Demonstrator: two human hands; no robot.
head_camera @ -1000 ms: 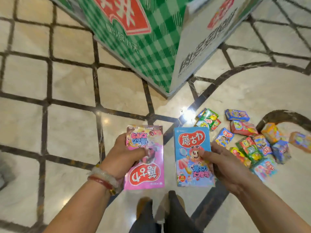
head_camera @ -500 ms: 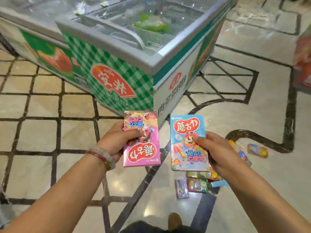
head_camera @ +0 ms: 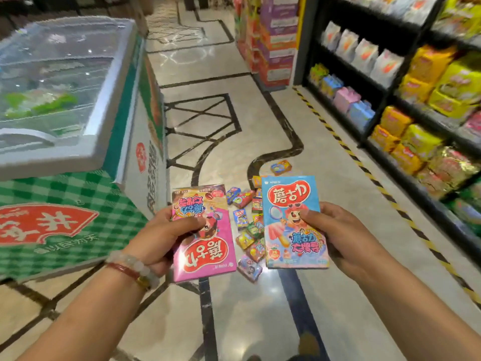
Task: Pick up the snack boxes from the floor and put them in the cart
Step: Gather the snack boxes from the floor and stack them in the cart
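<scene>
Boxes are in my hands: my left hand grips the pink box, my right hand grips the blue box. More small boxes lie on the floor. I see no cart, so next I must find it.

Single view only: head-worn wide-angle camera, looks forward and down along shop aisle. Both forearms enter from bottom edge; left hand at 7 o'clock of centre, right hand at 5 o'clock, both close to lens. Floor fills lower and middle frame. Chest freezer close at 9 o'clock, shelves at 2 to 3 o'clock, aisle recedes toward 12. Edges curve from wide lens. No second view, no shared area.
</scene>
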